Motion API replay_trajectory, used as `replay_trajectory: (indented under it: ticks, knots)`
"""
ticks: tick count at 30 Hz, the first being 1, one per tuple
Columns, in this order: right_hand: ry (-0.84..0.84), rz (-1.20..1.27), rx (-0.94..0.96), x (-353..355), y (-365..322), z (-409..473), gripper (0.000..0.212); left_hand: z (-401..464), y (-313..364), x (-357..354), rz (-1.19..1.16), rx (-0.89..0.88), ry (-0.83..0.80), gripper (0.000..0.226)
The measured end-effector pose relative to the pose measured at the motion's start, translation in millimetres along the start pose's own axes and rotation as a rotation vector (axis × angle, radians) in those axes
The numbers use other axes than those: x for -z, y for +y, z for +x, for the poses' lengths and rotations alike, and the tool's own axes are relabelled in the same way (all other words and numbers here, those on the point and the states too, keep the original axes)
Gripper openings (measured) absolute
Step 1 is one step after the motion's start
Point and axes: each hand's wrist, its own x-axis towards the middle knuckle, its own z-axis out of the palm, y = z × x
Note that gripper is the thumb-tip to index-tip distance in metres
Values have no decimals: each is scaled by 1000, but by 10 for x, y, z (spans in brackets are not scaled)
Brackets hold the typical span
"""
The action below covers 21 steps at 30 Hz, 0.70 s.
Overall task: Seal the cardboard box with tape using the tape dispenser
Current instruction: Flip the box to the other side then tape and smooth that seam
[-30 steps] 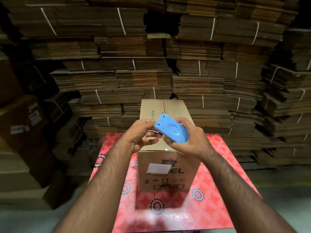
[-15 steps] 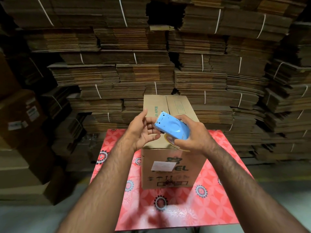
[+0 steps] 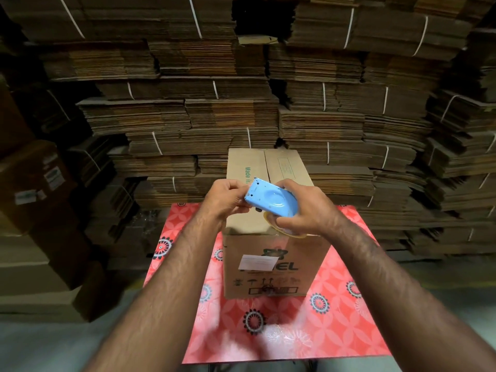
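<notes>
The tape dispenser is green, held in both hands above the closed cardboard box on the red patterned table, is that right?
Not quite: the tape dispenser is blue, not green, as the head view shows. The rest stands: the left hand and right hand hold it above the closed cardboard box on the red patterned table.

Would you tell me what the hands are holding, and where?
The right hand grips the blue tape dispenser round its roll end; the left hand pinches at its toothed end.

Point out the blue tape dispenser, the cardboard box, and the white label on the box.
tape dispenser [image 3: 271, 197]: head view, on its blue side plate.
cardboard box [image 3: 284, 167]: head view, on the right top flap.
white label [image 3: 255, 262]: head view, on the label's middle, on the box's near face.
</notes>
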Motion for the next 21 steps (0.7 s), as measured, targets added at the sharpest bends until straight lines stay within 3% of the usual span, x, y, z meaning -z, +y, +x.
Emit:
replay_trajectory:
  ticks: [5, 11, 14, 21]
  knots:
    - [-95, -148, 143, 261, 205, 203, 68, 18, -18, -151, 42, -72, 206, 16]
    - [-209, -148, 290, 339, 331, 384, 71, -19, -76, -284, 85, -69, 364, 16]
    - [-289, -104, 367, 268, 278, 484, 87, -63, -130, -207, 108, -52, 413, 28]
    - [-418, -222, 470, 238, 303, 486, 76, -275, -442, -9, 112, 90, 427, 30]
